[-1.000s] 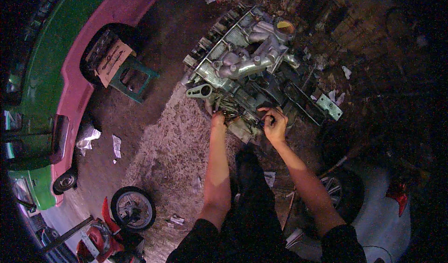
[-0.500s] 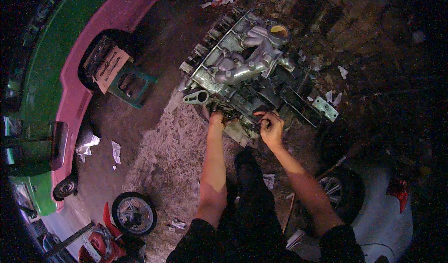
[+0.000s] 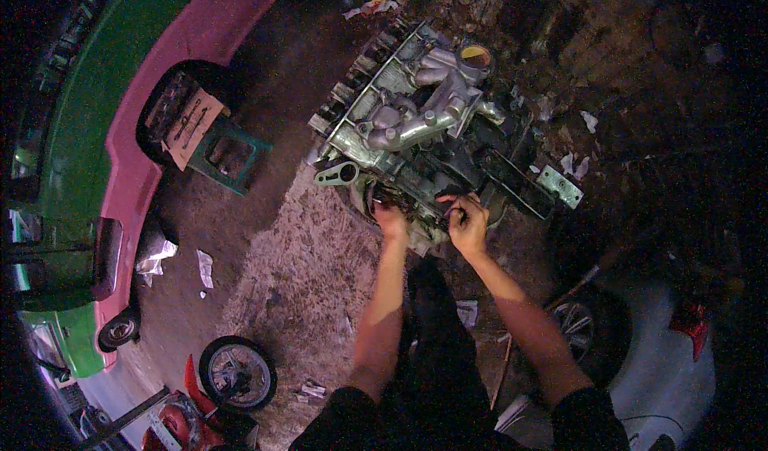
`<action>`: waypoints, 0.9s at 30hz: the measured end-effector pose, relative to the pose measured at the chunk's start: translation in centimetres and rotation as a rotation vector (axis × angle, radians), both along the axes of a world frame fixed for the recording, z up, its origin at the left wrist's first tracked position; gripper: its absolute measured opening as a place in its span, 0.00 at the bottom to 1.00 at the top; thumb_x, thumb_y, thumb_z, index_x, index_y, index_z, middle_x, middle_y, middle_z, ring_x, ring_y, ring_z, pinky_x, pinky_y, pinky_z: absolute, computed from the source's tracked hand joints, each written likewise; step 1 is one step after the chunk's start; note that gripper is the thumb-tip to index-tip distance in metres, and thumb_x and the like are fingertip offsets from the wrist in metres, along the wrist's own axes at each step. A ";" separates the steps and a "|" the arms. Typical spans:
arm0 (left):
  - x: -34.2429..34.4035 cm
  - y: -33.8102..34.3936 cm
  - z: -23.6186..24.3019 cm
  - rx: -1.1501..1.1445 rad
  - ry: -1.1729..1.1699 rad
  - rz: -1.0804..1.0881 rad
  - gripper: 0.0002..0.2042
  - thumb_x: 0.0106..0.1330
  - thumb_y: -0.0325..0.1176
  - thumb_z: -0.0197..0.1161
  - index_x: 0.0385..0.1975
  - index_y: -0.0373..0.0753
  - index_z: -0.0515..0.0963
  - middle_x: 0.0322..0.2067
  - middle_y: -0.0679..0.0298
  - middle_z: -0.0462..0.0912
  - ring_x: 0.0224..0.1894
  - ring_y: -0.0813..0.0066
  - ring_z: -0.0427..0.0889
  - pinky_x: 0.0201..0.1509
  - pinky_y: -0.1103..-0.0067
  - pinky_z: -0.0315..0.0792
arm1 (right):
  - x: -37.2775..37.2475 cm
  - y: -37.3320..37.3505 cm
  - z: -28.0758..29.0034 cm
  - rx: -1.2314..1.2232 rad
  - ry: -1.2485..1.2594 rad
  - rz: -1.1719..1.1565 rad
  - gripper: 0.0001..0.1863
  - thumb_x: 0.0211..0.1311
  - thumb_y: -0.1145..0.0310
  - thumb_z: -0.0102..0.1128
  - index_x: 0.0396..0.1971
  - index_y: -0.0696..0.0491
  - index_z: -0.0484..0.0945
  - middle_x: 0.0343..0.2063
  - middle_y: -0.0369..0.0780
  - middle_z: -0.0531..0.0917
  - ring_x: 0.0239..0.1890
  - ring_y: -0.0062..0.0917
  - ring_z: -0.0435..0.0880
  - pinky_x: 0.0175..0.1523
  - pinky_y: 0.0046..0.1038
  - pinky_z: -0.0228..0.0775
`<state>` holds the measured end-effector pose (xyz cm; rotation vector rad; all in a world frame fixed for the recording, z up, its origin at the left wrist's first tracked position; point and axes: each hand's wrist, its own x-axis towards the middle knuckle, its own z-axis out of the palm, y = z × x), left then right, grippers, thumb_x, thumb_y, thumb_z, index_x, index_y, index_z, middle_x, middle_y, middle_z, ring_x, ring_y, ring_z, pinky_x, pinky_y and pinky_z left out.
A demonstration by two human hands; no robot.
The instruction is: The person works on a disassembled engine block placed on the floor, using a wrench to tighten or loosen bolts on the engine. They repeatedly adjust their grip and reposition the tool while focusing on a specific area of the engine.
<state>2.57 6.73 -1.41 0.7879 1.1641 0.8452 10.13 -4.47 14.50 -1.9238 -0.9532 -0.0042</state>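
A partly dismantled engine point(image 3: 408, 163) rests in front of me, its silver intake manifold point(image 3: 416, 131) facing up. My left hand point(image 3: 390, 219) reaches into the engine's near end, just below a grey oblong bracket with a round hole point(image 3: 337, 173). Dark parts hide its fingertips. Beside it, my right hand point(image 3: 469, 225) is closed in a pinch at the near edge of the block. Whatever lies between those fingers is too small and dark to name.
A green stool point(image 3: 232, 159) and a cardboard piece with tools point(image 3: 192, 123) stand left, by a pink and green vehicle point(image 3: 128, 123). A spoked wheel point(image 3: 238, 373) lies lower left. A metal plate point(image 3: 559, 187) juts out right of the engine. A car wheel point(image 3: 580, 327) is lower right.
My left hand has shifted right and slightly toward me, closer to my right hand. The right hand stays almost in place, still pinched. The whole view has tilted a little.
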 end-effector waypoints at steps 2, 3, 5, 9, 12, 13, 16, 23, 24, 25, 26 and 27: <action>-0.3 -3.4 2.7 0.462 0.404 -0.092 0.21 0.66 0.23 0.49 0.60 0.28 0.61 0.46 0.45 0.77 0.47 0.48 0.77 0.55 0.65 0.69 | -0.1 0.0 0.1 -0.013 0.001 -0.003 0.05 0.45 0.81 0.50 0.17 0.54 0.70 0.31 0.39 0.87 0.23 0.37 0.78 0.45 0.35 0.69; 0.1 -5.5 3.9 0.505 0.456 -0.077 0.21 0.67 0.23 0.49 0.59 0.26 0.59 0.45 0.43 0.77 0.45 0.45 0.76 0.54 0.64 0.69 | -0.1 0.0 0.2 -0.022 0.010 -0.002 0.04 0.45 0.80 0.50 0.17 0.54 0.71 0.31 0.39 0.87 0.24 0.37 0.79 0.44 0.35 0.69; 0.4 -8.4 5.4 0.625 0.568 -0.080 0.22 0.68 0.24 0.49 0.59 0.22 0.57 0.42 0.40 0.77 0.42 0.41 0.76 0.52 0.61 0.69 | -0.1 0.0 0.4 -0.036 0.025 -0.002 0.04 0.45 0.80 0.50 0.17 0.55 0.71 0.31 0.39 0.87 0.24 0.37 0.79 0.43 0.35 0.70; -0.2 -9.6 5.7 0.560 0.325 -0.155 0.17 0.70 0.26 0.48 0.54 0.23 0.58 0.38 0.38 0.77 0.41 0.35 0.75 0.46 0.57 0.68 | 0.1 0.2 0.8 0.028 -0.014 0.030 0.05 0.45 0.82 0.48 0.18 0.58 0.74 0.30 0.40 0.86 0.24 0.33 0.74 0.38 0.31 0.67; -0.8 -9.6 5.0 0.702 0.497 -0.087 0.17 0.71 0.26 0.47 0.54 0.22 0.59 0.38 0.37 0.76 0.42 0.36 0.75 0.45 0.57 0.68 | 0.0 0.1 0.9 0.025 0.022 0.033 0.06 0.45 0.84 0.47 0.19 0.60 0.74 0.29 0.41 0.86 0.24 0.31 0.72 0.35 0.29 0.66; -1.5 -9.4 4.7 0.495 0.346 -0.181 0.23 0.71 0.27 0.48 0.60 0.20 0.54 0.43 0.34 0.75 0.44 0.36 0.75 0.48 0.59 0.69 | -0.1 0.1 0.8 0.013 0.048 0.036 0.06 0.45 0.84 0.47 0.18 0.60 0.74 0.30 0.41 0.86 0.25 0.32 0.72 0.35 0.29 0.66; -2.3 -9.4 3.7 0.639 0.524 -0.041 0.21 0.72 0.28 0.48 0.59 0.22 0.56 0.41 0.37 0.76 0.43 0.38 0.76 0.48 0.59 0.69 | -0.1 -0.1 0.7 0.015 0.009 0.028 0.05 0.45 0.84 0.48 0.18 0.60 0.73 0.30 0.41 0.86 0.25 0.33 0.72 0.35 0.28 0.65; -3.6 -3.8 0.8 0.469 0.388 0.018 0.16 0.75 0.38 0.51 0.50 0.30 0.68 0.36 0.54 0.80 0.38 0.63 0.77 0.45 0.70 0.71 | 0.2 -0.2 0.2 -0.011 0.023 0.044 0.05 0.44 0.82 0.50 0.19 0.55 0.70 0.33 0.38 0.87 0.27 0.38 0.79 0.45 0.34 0.69; -3.7 -2.9 0.5 0.392 0.391 -0.003 0.14 0.74 0.37 0.52 0.50 0.32 0.69 0.37 0.56 0.79 0.39 0.64 0.77 0.45 0.70 0.71 | 0.2 -0.3 0.2 -0.014 0.007 0.043 0.05 0.43 0.82 0.50 0.19 0.55 0.70 0.33 0.38 0.87 0.27 0.38 0.79 0.44 0.34 0.69; -3.7 -1.9 0.3 0.303 0.223 -0.002 0.13 0.73 0.37 0.52 0.50 0.34 0.70 0.38 0.57 0.79 0.40 0.64 0.76 0.46 0.69 0.71 | 0.2 -0.2 0.1 -0.014 -0.010 0.043 0.05 0.43 0.82 0.50 0.20 0.55 0.70 0.33 0.38 0.87 0.27 0.38 0.80 0.44 0.34 0.69; -3.8 -1.2 0.0 0.082 0.021 -0.019 0.12 0.72 0.36 0.52 0.50 0.37 0.71 0.41 0.59 0.79 0.43 0.64 0.76 0.47 0.67 0.71 | 0.3 -0.2 0.0 -0.002 -0.017 0.047 0.05 0.43 0.82 0.50 0.20 0.55 0.70 0.33 0.38 0.87 0.28 0.38 0.80 0.44 0.34 0.70; -3.8 -0.4 -0.2 -0.143 -0.171 -0.035 0.12 0.71 0.35 0.53 0.50 0.40 0.73 0.44 0.60 0.78 0.46 0.63 0.75 0.49 0.65 0.72 | 0.4 -0.2 -0.1 0.012 -0.026 0.051 0.06 0.43 0.82 0.50 0.20 0.55 0.70 0.33 0.38 0.87 0.28 0.38 0.80 0.44 0.34 0.70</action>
